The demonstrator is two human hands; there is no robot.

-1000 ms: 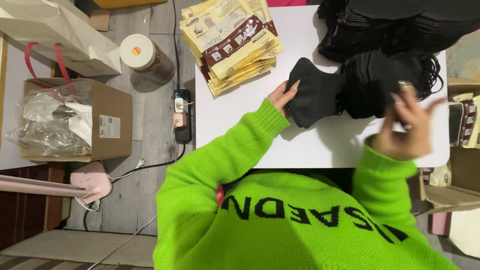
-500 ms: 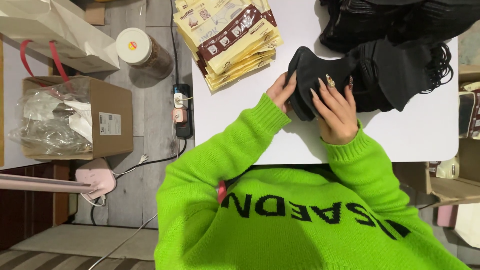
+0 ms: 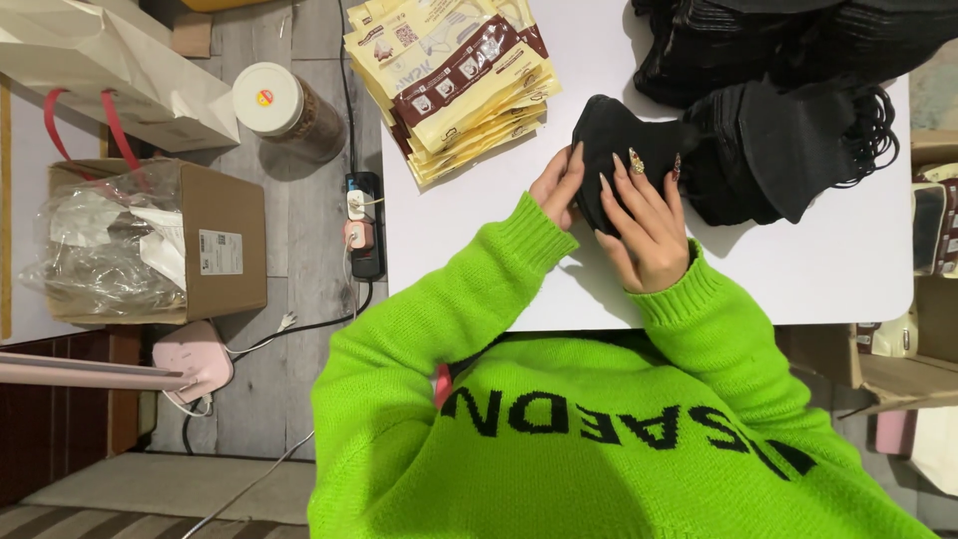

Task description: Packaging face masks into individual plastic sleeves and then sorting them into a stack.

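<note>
Hands have closed in since a second ago: the right hand (image 3: 647,228), then lifted off at the table edge, now lies flat and open-fingered on the soft black fabric mask (image 3: 611,150) on the white table (image 3: 818,269). Left hand (image 3: 557,185) pinches its edge, beside glossy cream packets (image 3: 454,80).

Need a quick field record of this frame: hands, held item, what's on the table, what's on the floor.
left hand: grips the edge of a black mask
right hand: flat on the same mask
table: white; pile of black masks at the right hand's side, stack of yellow packets at the other
floor: cardboard box, power strip, white-lidded jar
</note>
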